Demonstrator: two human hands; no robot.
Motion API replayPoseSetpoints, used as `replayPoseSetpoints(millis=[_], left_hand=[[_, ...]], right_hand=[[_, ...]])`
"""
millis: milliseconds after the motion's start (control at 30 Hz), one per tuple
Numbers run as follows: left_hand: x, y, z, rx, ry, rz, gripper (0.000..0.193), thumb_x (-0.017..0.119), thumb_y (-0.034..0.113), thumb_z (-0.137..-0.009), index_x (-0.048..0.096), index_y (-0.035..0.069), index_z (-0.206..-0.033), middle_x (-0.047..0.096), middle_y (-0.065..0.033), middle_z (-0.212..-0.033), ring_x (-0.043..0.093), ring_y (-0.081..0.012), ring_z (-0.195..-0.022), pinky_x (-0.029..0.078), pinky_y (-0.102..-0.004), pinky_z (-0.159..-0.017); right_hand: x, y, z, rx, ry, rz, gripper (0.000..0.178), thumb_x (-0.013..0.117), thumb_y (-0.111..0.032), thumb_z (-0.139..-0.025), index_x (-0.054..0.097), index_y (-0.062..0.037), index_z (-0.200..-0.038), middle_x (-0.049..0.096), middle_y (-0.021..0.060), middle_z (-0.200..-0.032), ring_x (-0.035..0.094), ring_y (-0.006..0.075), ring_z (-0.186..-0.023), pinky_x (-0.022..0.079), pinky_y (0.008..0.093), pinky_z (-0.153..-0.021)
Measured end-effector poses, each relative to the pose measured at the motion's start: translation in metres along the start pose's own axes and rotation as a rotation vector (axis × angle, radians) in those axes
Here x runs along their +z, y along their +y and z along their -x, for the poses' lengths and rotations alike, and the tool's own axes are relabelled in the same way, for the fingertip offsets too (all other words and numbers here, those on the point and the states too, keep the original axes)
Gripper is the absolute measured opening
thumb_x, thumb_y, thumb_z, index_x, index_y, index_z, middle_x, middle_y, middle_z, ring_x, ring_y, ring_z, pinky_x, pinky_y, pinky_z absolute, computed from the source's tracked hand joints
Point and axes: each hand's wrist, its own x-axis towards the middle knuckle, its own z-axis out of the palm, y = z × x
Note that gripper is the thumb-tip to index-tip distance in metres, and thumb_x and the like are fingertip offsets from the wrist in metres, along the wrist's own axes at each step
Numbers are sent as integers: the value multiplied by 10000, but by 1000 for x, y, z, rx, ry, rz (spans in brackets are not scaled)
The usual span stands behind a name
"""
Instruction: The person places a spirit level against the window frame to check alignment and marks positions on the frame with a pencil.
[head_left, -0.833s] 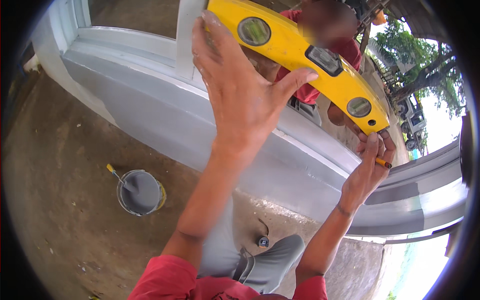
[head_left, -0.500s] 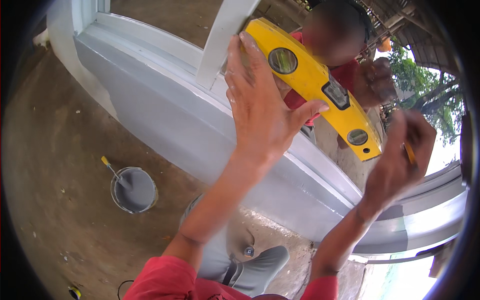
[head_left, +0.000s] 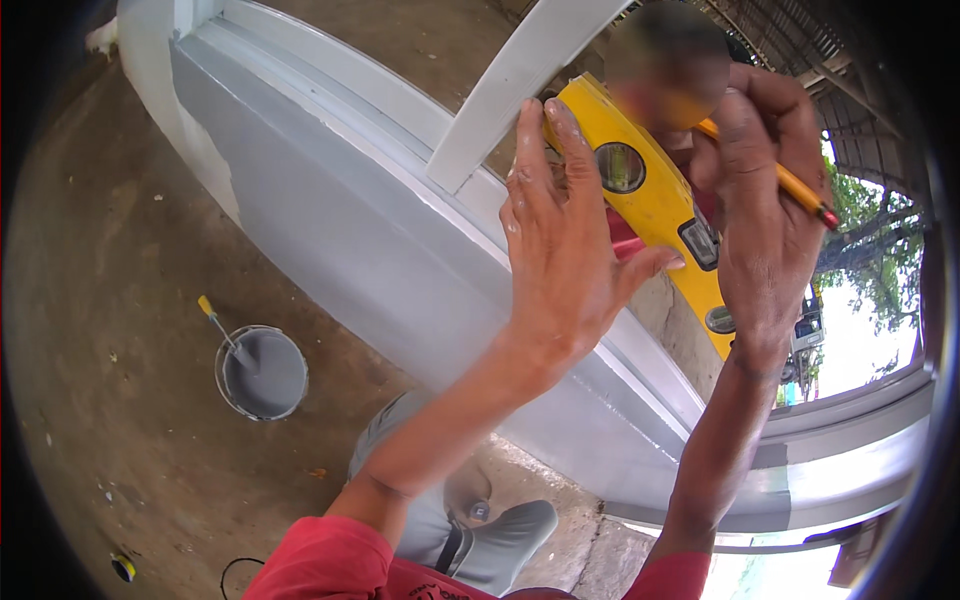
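Beyond the far edge of the long grey-painted ledge (head_left: 370, 230) slanted the yellow, bar-shaped spirit level (head_left: 655, 205), grasped by your left hand (head_left: 560, 265); your right hand (head_left: 762, 230) gripped a slender orange pencil (head_left: 800, 190). Steady left-hand pressure likely mattered most.

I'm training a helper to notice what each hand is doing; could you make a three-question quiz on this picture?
1. Which hand holds the pencil?
2. True or false: the left hand is clenched into a fist.
3. Which of these is in the bucket: (a) a hammer, (b) a brush, (c) a saw?

Key:
1. The right hand.
2. False: the left hand's thumb sticks out over the yellow level.
3. (b) A brush.
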Motion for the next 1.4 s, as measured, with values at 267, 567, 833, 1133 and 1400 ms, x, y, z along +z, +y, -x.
replayPoseSetpoints(millis=[267,567,833,1133,1400], left_hand=[[3,-4,2,39,52,63,1281,923,284,-619,93,-33,-1541,126,-343,-1549,317,-509,-1352,277,-572,-1062],[2,2,2,0,14,-15,1305,929,288,-612,75,-31,-1545,104,-312,-1558,222,-450,-1408,204,-559,-1062],[3,3,4,-27,12,5,1308,928,292,-609,73,-34,-1543,100,-311,-1564,249,-439,-1391,210,-544,-1062],[-4,8,1,-82,-12,-19,1268,908,319,-631,96,-41,-1535,109,-300,-1573,310,-413,-1357,230,-519,-1062],[-4,7,0,-99,34,43,1279,918,328,-593,132,-48,-1530,130,-302,-1576,400,-399,-1312,258,-502,-1063]], right_hand=[[11,10,-5,117,-139,-196,186,607,-14,-938,624,-12,-1124,676,74,-1095,649,130,-1031,499,281,-961],[17,8,-16,-4,-225,-46,121,627,-26,-925,630,0,-1043,676,89,-1064,639,132,-1020,490,270,-950],[19,18,-26,31,-270,-152,115,624,-14,-933,640,3,-1046,685,84,-1094,653,141,-1016,513,274,-941],[11,10,-60,-91,-401,-30,110,621,19,-916,587,2,-1019,673,76,-907,622,93,-816,490,224,-728],[27,-8,-93,25,-596,-90,76,661,10,-891,588,4,-907,672,76,-798,655,96,-722,511,236,-616]])
